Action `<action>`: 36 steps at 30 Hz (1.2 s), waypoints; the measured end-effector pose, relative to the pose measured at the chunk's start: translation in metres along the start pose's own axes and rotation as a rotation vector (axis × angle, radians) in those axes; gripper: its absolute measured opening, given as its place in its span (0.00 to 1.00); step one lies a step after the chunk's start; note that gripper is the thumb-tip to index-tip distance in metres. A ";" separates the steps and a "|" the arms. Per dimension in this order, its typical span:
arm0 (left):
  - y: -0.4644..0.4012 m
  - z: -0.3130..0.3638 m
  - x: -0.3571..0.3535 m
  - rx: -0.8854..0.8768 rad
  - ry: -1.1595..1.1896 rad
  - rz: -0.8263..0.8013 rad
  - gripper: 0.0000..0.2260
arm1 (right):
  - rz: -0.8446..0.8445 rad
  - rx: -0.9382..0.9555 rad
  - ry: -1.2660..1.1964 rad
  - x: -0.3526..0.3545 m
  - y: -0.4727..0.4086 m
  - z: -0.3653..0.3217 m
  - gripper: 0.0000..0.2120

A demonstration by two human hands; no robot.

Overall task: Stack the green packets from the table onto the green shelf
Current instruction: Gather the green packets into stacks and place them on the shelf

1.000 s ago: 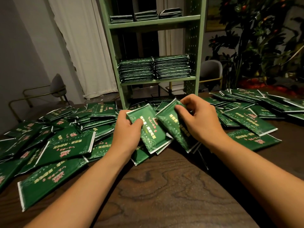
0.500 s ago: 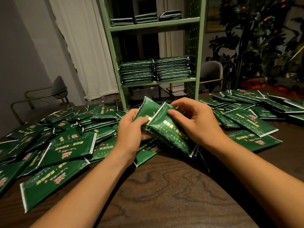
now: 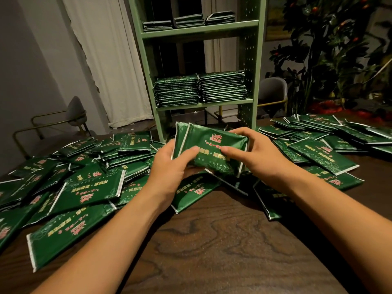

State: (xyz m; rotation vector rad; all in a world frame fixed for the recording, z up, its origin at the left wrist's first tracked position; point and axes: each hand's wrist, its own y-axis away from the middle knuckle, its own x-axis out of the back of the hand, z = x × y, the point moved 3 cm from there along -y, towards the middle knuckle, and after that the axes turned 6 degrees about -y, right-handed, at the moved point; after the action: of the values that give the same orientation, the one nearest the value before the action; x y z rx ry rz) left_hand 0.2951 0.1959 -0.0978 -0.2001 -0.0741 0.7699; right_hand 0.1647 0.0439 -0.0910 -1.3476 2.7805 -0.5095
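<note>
Both hands, left (image 3: 172,164) and right (image 3: 257,154), clamp a bundle (image 3: 209,151) of packets lying crosswise; the shelf (image 3: 203,103) stands straight ahead, equally near either hand.

Green packets (image 3: 91,187) litter the dark wooden table (image 3: 222,251).
</note>
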 end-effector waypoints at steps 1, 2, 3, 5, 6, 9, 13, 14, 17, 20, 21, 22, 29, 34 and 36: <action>0.001 -0.001 0.001 0.008 -0.094 -0.019 0.05 | 0.008 0.047 0.035 -0.001 0.000 0.000 0.19; 0.002 -0.001 0.002 0.012 -0.193 -0.041 0.06 | 0.010 0.071 0.081 -0.002 -0.001 0.001 0.20; 0.002 -0.002 0.002 0.014 -0.272 -0.067 0.06 | -0.002 0.085 0.112 -0.004 0.000 0.000 0.20; 0.006 -0.001 -0.002 0.015 -0.293 -0.123 0.07 | -0.042 0.087 0.080 -0.011 0.002 0.001 0.19; 0.009 -0.001 -0.005 0.013 -0.266 -0.159 0.08 | -0.056 0.084 0.053 -0.014 0.004 0.000 0.19; 0.010 0.003 -0.011 -0.007 -0.143 -0.140 0.08 | -0.050 0.062 0.003 -0.023 0.005 -0.002 0.25; -0.002 0.011 0.007 -0.001 0.044 0.180 0.03 | 0.141 0.060 0.250 -0.011 0.003 -0.005 0.16; -0.005 0.011 0.016 0.008 0.052 0.270 0.04 | 0.161 0.072 0.439 -0.006 0.003 -0.004 0.16; -0.006 0.007 0.033 0.042 -0.168 0.418 0.13 | 0.047 0.023 0.888 -0.004 0.005 0.005 0.25; 0.000 0.007 0.029 0.071 -0.419 0.437 0.15 | -0.122 -0.040 1.051 -0.016 0.009 0.013 0.33; 0.002 0.007 0.026 0.075 -0.451 0.414 0.15 | -0.173 -0.021 1.050 -0.021 0.009 0.012 0.31; 0.002 0.005 0.024 0.074 -0.480 0.379 0.15 | -0.212 0.003 0.997 -0.025 0.011 0.010 0.29; 0.002 -0.004 0.018 -0.017 -0.542 0.281 0.13 | -0.149 -0.038 1.000 0.009 0.008 -0.015 0.21; 0.000 -0.015 0.010 0.024 -0.602 0.191 0.20 | -0.168 -0.303 1.083 0.021 0.007 0.002 0.34; 0.001 -0.016 0.008 0.042 -0.571 0.172 0.18 | -0.117 -0.295 0.980 0.020 0.006 0.001 0.38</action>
State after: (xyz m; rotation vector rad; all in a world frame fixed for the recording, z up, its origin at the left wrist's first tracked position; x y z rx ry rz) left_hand 0.3027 0.1996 -0.1132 0.0595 -0.5868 0.9815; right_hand 0.1476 0.0321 -0.0916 -1.6487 3.6616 -1.0328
